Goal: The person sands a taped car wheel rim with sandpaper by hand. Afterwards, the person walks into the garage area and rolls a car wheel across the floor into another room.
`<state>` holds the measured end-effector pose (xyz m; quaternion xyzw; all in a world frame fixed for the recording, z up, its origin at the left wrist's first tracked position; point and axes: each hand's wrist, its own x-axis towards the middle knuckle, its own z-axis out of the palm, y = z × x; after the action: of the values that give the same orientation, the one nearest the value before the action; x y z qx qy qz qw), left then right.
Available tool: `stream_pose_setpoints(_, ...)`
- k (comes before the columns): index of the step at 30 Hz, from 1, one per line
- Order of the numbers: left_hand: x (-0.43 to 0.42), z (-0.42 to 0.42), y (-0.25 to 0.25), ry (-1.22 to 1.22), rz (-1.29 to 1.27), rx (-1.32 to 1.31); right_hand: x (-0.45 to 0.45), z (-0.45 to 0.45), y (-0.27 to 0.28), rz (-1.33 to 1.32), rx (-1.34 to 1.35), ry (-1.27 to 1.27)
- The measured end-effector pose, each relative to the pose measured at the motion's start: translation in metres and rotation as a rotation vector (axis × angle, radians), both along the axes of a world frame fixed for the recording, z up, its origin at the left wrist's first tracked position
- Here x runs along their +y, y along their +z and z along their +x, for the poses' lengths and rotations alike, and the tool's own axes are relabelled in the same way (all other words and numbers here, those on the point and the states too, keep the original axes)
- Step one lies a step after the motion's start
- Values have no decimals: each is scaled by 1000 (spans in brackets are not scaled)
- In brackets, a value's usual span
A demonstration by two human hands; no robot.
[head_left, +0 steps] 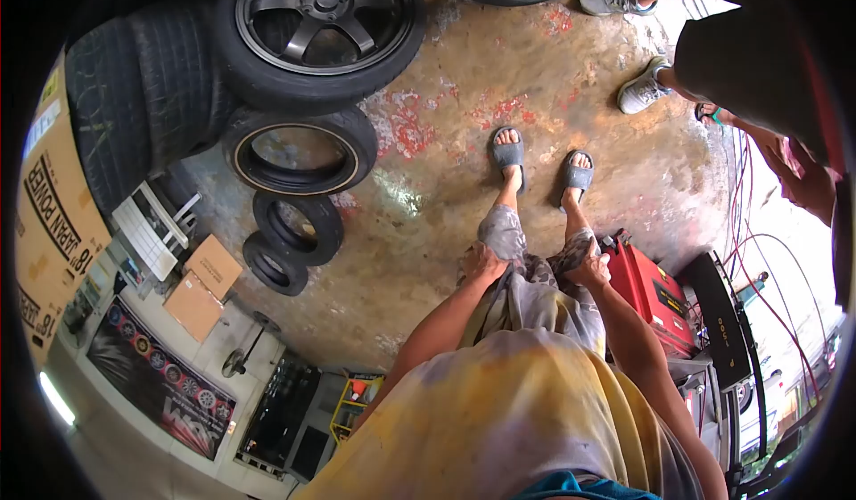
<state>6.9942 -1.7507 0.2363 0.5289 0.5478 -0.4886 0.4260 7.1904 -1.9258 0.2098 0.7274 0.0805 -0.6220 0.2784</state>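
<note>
My left hand (486, 261) is closed on the left leg of my grey patterned shorts (502, 231), near the knee. On the other side my right hand (591, 266) has its fingers curled against the right leg of the shorts, gathering the cloth. No tool shows in either hand. A yellow and grey stained shirt (517, 393) covers my front. Below the shorts are my feet in grey slides (508, 154) on the worn floor (428, 233).
At upper left lie a tyre on a dark six-spoke wheel (328, 5), a bare tyre (303, 157) and smaller tyres (299, 228). Boxes (53, 206) stand far left. To my right are a red machine (646, 295), hoses (794, 322) and another person's shoes (642, 88) and hand (798, 175).
</note>
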Motion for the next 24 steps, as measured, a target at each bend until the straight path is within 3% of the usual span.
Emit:
stream_pose_setpoints(7, -11, 1, -4, -57, 73, 133, 14, -1, 2, -86, 55, 43)
stream_pose_setpoints(13, -20, -2, -5, -105, 174, 39, 22, 3, 3, -112, 70, 71)
stream_pose_setpoints(24, -28, 1, -11, -25, 104, 145, 20, 8, 4, -111, 76, 73)
